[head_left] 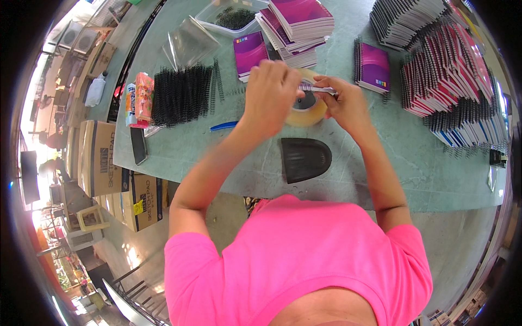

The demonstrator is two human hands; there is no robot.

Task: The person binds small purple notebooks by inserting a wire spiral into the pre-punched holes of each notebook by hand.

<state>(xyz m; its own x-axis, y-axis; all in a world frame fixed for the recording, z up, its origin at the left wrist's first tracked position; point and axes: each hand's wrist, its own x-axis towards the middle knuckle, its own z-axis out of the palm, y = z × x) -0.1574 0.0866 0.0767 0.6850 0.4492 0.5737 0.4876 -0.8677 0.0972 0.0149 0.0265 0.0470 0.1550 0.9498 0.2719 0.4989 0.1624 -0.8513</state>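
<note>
A thin notebook (322, 89), seen nearly edge-on, is pinched in the fingers of my right hand (346, 103). My left hand (271, 98) is at its left end with curled fingers; what they grip, if anything, is hidden. Dark rings show along the notebook's edge between my hands. Beneath them lies a wide roll of clear tape (307, 118), partly covered. A black wire coil (235, 92) lies just left of my left hand. Close behind that hand is a purple notebook (250, 53), and a blue pen-like tool (223, 126) lies near my left wrist.
Many black coils (182, 95) are bunched at left, beside plastic packets (144, 96) and a phone (138, 145). A clear tub (209, 23) and purple notebook stack (304, 24) stand at the back. Bound notebooks (446, 70) fill the right. A black scoop-shaped piece (306, 160) lies near me.
</note>
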